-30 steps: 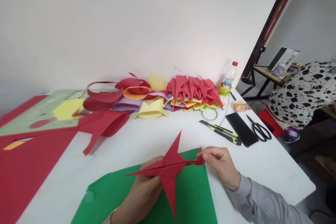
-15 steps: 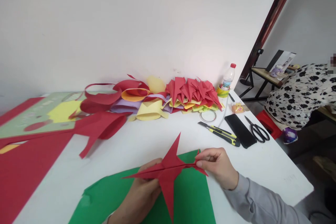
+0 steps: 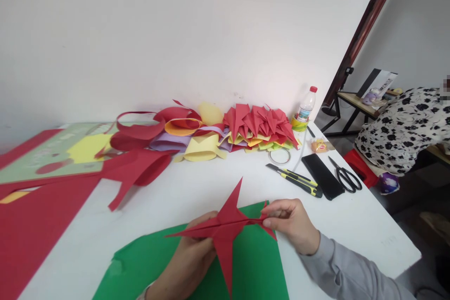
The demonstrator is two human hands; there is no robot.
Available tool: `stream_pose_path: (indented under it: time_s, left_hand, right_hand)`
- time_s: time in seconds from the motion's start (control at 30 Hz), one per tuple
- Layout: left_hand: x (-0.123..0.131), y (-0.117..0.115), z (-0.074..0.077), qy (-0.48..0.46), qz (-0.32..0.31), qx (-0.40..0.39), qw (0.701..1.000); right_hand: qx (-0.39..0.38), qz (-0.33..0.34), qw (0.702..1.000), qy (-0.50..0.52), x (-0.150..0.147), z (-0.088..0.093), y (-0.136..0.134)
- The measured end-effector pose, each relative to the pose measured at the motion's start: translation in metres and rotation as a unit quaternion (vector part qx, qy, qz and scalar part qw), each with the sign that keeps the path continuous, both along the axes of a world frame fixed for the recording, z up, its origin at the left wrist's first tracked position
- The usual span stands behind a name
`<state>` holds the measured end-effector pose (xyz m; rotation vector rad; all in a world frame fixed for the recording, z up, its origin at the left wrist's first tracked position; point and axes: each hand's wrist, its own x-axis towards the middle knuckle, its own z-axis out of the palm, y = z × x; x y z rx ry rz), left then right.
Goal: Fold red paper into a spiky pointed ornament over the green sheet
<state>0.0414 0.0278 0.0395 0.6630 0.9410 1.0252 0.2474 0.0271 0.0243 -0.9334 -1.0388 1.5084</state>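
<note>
A folded red paper figure (image 3: 225, 225), with long pointed wings and a forked tail end, is held between both hands above a green paper sheet (image 3: 256, 262). My left hand (image 3: 186, 258) grips its body from beneath, the fingers partly hidden behind the paper. At the narrow tail end my right hand (image 3: 290, 222) pinches the paper between thumb and fingertips. Ahead of the hands, a yellow-and-black utility knife (image 3: 298, 183) lies with another slim cutter beside it.
A black phone (image 3: 322, 176), scissors (image 3: 345, 176) and a tape roll (image 3: 279, 155) lie on the right. Folded red figures (image 3: 260, 122) and curled paper pieces (image 3: 200, 146) line the wall. A bottle (image 3: 305, 105) stands behind. A person in a floral top (image 3: 393, 133) is at far right.
Both hands keep their hold on the red paper figure, almost still. Its tail tips have shifted very slightly, and the view has moved a little.
</note>
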Motion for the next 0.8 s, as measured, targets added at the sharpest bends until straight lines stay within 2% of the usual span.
stream_pose_path:
  time_s: [0.5, 0.8]
  left_hand:
    - [0.0018, 0.0005, 0.0019, 0.0, -0.001, -0.009, 1.0]
    - [0.0003, 0.0027, -0.0032, -0.013, -0.007, 0.001, 1.0]
  right_hand:
    - [-0.007, -0.006, 1.0, -0.008, 0.0018, -0.0014, 0.0015]
    - [-0.002, -0.003, 1.0, 0.0, 0.0006, -0.0031, 0.0013]
